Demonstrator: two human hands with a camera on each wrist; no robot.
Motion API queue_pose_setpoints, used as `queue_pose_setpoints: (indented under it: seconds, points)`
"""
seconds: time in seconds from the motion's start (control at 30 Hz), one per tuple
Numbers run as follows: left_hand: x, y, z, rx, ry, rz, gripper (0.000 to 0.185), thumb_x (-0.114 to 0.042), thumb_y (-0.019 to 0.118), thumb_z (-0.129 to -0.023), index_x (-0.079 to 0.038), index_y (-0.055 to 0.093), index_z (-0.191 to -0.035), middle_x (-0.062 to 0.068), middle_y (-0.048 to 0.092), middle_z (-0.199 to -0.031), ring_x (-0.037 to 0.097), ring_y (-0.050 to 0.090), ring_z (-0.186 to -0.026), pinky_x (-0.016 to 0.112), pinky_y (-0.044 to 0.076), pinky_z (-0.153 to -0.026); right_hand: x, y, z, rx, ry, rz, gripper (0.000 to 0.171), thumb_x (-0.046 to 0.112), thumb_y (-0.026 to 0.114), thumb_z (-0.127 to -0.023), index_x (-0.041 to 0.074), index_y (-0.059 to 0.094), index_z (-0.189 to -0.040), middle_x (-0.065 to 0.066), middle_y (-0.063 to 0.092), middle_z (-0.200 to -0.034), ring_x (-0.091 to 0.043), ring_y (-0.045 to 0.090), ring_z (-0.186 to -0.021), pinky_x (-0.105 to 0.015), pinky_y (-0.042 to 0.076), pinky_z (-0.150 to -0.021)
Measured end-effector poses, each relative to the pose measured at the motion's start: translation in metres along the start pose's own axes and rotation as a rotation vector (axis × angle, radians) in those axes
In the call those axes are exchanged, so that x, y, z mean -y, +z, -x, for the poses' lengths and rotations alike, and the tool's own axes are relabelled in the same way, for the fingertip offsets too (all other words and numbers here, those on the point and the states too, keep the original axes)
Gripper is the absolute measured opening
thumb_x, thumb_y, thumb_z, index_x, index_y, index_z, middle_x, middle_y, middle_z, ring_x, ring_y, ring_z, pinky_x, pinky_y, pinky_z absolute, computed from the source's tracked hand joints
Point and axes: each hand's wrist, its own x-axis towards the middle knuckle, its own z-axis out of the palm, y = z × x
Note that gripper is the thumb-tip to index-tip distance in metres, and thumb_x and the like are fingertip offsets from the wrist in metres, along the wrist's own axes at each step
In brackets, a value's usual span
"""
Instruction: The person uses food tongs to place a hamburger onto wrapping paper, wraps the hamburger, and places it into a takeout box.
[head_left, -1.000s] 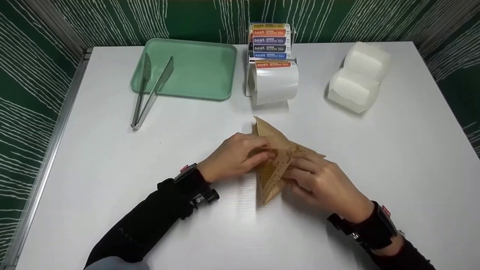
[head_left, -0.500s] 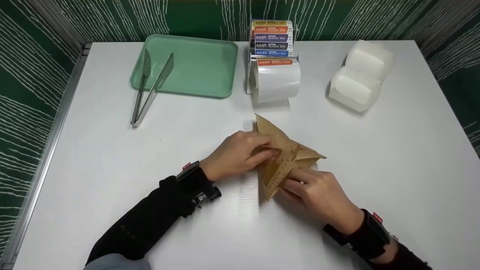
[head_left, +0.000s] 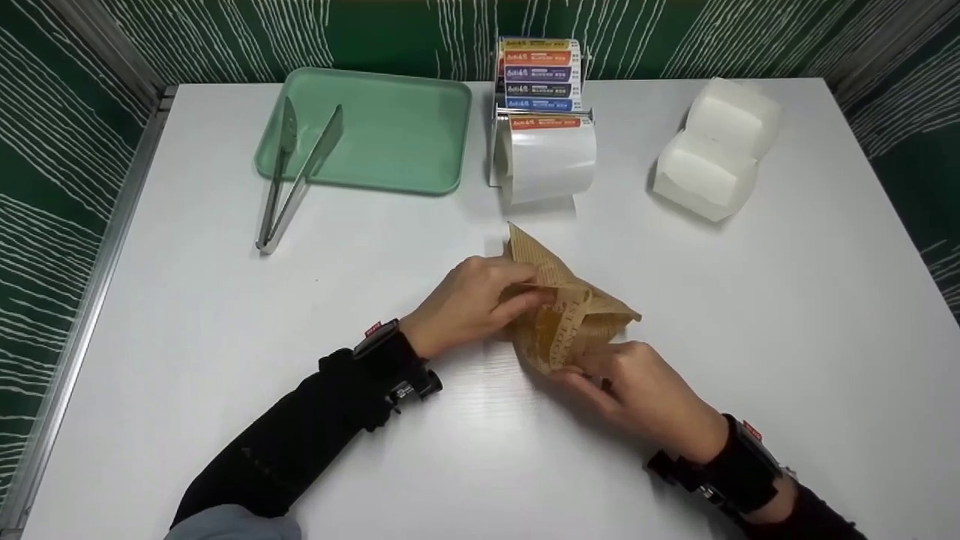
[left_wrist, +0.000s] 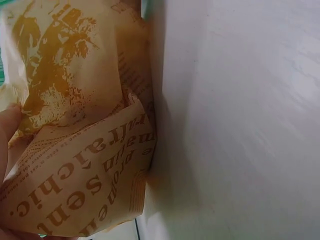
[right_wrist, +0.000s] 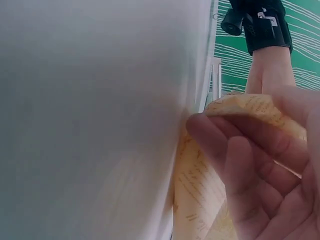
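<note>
A brown food wrapping paper (head_left: pixel 544 255) printed with lettering stands partly folded at the middle of the table, its pointed corners sticking out. Yellow-brown patches mark a paler layer (left_wrist: pixel 100 85) in its opening; I cannot tell whether food lies behind it. My left hand (head_left: pixel 480 300) grips the wrapper's left side, with the thumb (left_wrist: pixel 7 125) pressing on the inner layer. Down at the lower right edge, my right hand (head_left: pixel 637 390) has its fingers curled against the printed flap (head_left: pixel 568 334) and holds the edge. The paper hides several fingertips of both hands.
Steel tongs (head_left: pixel 271 217) lean across the front left rim of a green tray (head_left: pixel 405 135). Behind the wrapper stands a label dispenser (head_left: pixel 551 161) with colourful label strips. An open white paper box (head_left: pixel 705 180) sits at the back right of the white table (head_left: pixel 420 465).
My right hand has shifted slightly down and left along the wrapper's edge. The lower pointed corner has folded in, and the printed flap stands more upright. My left hand keeps its grip.
</note>
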Motion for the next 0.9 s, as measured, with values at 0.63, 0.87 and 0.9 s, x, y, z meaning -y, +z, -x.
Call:
queue_pose_setpoints:
  seconds: [0.63,0.87,0.9]
  points:
    - [-0.002,0.003,-0.008,-0.067,-0.063,0.098,0.022,-0.025,0.074,-0.102,-0.006,0.080,-0.093,0.008,0.082,-0.089,0.015,0.069,-0.069,0.022,0.053,-0.063,0.013,-0.017,-0.003,-0.230,0.081,0.238,0.044,0.021,0.084,-0.090,0.017,0.051,-0.061,0.011,0.046,-0.060,0.001,0.038,-0.054,-0.018,0.034,-0.047]
    - [-0.004,0.004,-0.010,-0.079,-0.091,0.088,0.022,-0.027,0.075,-0.102,-0.007,0.081,-0.094,0.007,0.081,-0.086,0.008,0.063,-0.066,0.017,0.045,-0.057,0.023,-0.017,-0.016,-0.397,-0.207,0.279,0.007,0.007,0.080,-0.091,0.007,0.077,-0.097,-0.012,0.071,-0.105,-0.030,0.064,-0.091,-0.041,0.054,-0.077]
    - [-0.005,0.004,-0.011,-0.078,-0.097,0.084,0.022,-0.027,0.076,-0.102,-0.007,0.081,-0.094,0.007,0.081,-0.086,0.007,0.061,-0.066,0.016,0.044,-0.057,0.025,-0.017,-0.016,-0.417,-0.235,0.289,0.006,0.007,0.078,-0.093,0.007,0.079,-0.099,-0.013,0.071,-0.106,-0.031,0.063,-0.091,-0.042,0.052,-0.078]
